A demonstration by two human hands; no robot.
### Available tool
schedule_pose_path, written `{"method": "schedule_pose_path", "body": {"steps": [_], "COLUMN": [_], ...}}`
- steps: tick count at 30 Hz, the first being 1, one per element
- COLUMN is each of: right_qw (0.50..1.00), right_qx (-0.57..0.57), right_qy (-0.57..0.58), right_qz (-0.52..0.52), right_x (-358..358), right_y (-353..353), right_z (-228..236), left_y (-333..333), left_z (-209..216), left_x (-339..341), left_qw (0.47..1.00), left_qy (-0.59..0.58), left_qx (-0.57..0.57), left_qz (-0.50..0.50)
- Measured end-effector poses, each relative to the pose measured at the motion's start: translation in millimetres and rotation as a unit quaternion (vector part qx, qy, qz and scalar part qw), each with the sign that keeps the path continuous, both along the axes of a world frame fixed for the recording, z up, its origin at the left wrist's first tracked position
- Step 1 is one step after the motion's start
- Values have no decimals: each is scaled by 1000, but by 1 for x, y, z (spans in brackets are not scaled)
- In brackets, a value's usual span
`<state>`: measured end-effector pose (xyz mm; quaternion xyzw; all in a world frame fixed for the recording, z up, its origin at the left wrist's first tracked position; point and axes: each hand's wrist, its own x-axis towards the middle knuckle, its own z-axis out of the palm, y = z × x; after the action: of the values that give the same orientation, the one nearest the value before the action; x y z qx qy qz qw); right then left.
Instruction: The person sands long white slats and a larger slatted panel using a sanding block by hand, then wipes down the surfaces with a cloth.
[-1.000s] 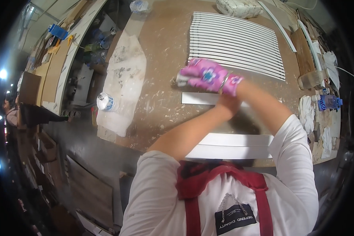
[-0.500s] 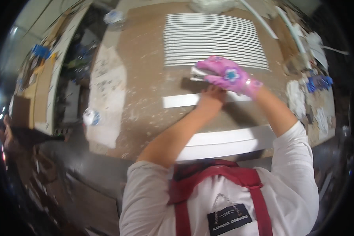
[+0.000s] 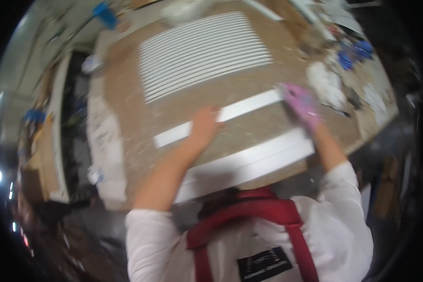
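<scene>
Hands (image 3: 205, 126) moved apart, left bare, right pink-gloved, at flat white strip (image 3: 249, 105), grips too blurred to tell

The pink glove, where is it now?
The pink glove is on the right hand, right of centre in the head view, at the right end of the middle white strip.

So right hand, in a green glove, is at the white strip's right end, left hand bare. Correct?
No: the glove is pink, not green; the head view shows it. The rest is correct: right hand at the right end of the white strip, left hand bare.
</scene>
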<state>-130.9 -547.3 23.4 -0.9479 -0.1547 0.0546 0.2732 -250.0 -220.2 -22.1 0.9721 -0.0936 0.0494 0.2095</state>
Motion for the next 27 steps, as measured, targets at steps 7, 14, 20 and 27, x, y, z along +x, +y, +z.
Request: {"method": "schedule_pose_path", "body": {"steps": [7, 14, 20, 27], "right_qw": [963, 952, 929, 921], "right_qx": [198, 254, 279, 289], "right_qy": [181, 166, 241, 262], "right_qz": [20, 32, 43, 22], "right_x": [4, -23, -19, -6], "right_y": [-87, 5, 89, 101], "right_z": [-13, 32, 38, 8], "left_y": [8, 239, 336, 360], "left_z": [24, 48, 24, 2], "left_x": [-10, -73, -108, -97], "left_qw": [997, 942, 909, 902], "left_qy": [-58, -89, 77, 61], "left_qx": [46, 25, 84, 225], "left_qz": [12, 322, 400, 363]}}
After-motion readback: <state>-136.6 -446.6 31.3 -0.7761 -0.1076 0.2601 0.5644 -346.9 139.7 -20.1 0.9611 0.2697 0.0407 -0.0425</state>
